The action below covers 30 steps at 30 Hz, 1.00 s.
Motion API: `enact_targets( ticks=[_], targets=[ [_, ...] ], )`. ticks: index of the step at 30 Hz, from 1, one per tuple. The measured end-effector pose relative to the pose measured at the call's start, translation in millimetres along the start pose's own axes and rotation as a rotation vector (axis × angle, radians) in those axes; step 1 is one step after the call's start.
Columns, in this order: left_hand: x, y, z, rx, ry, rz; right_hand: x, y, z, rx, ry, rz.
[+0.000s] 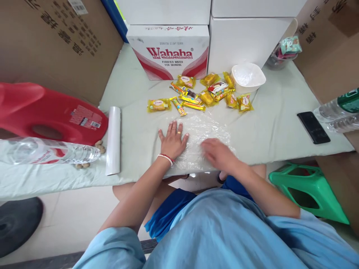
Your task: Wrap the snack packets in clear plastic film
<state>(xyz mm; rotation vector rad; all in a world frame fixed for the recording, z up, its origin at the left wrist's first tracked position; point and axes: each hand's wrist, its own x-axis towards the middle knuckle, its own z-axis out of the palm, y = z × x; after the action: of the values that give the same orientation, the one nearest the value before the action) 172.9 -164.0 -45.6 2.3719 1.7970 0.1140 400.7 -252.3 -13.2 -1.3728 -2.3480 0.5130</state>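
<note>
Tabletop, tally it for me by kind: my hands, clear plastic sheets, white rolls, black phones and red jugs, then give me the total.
Hands: 2, left hand and right hand
Clear plastic sheet: 1 spread out; any layers can't be told
White roll: 1
Black phone: 1
Red jug: 1
Total: 6

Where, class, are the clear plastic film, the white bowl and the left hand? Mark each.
Clear plastic film [194,150], head view: crinkled part near its middle.
White bowl [248,89], head view: outer front wall.
Left hand [172,145], head view: back of the hand.
</note>
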Motion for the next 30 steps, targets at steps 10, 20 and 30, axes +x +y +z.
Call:
enact_targets(
  ticks=[10, 20, 30],
  targets=[
    [6, -23, -14.7, -0.126, -0.012, -0.081, 9, -47, 61, -0.033, -0.234, -0.247],
    [0, -30, -5.6, 0.02, -0.002, -0.024, 29, -26, 12, 0.333, -0.241, -0.211],
    [1, -29, -3.6, -0.001, 0.021, -0.031, 240, 80, -49, -0.357, -0.085, 0.399]
  ],
)
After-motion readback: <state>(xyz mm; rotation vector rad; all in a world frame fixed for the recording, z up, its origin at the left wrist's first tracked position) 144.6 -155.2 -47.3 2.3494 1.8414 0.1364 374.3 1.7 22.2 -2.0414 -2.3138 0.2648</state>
